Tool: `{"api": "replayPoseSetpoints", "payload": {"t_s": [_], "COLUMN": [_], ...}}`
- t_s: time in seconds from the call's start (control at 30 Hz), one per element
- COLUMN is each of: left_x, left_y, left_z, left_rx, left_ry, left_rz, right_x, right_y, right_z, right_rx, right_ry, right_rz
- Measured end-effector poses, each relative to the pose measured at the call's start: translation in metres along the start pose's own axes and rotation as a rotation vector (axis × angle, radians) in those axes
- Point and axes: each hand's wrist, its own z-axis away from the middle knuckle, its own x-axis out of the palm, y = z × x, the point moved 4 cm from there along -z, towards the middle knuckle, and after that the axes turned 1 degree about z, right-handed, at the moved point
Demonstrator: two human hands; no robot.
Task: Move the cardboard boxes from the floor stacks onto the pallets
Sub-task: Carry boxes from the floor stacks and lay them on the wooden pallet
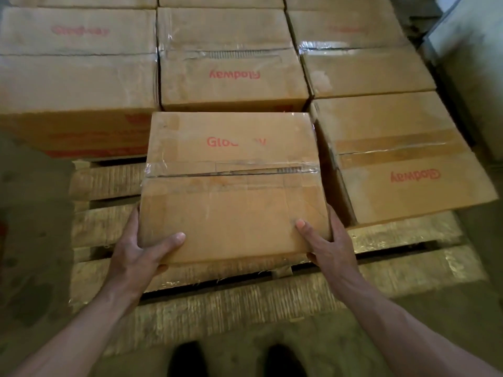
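Item: the held carton (231, 186) — brown cardboard, rectangular, top seam closed with glossy clear tape, red print partly worn. Contents not visible. It lies over the near slats of the wooden pallet (394, 240), in the gap among the stacked cartons (381, 148) on that pallet. Whether it bears on the slats cannot be told. The left hand (138, 248) grips its near-left corner, thumb on top and fingers curled beneath; the right hand (329, 246) grips the near-right corner likewise. Slats rough, pale. Stacked cartons — same taped cardboard, all closed.
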Motion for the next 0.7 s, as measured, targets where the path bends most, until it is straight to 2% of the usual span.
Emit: {"api": "replayPoseSetpoints", "payload": {"t_s": [0.3,0.47,0.7], "left_x": [0.010,0.015,0.029], "left_y": [-0.005,-0.004,-0.001], "left_z": [-0.016,-0.011,-0.010], "left_rx": [0.078,0.089,0.097], "left_ry": [-0.019,0.011,0.008], "left_rz": [0.028,0.029,0.044], "right_x": [0.003,0.001,-0.011], "right_y": [0.011,-0.007,-0.016], "right_z": [-0.015,-0.030,-0.035], "right_rx": [-0.008,-0.040,-0.054], "right_ry": [0.086,0.110,0.220], "right_rz": [0.037,0.099,0.297]}}
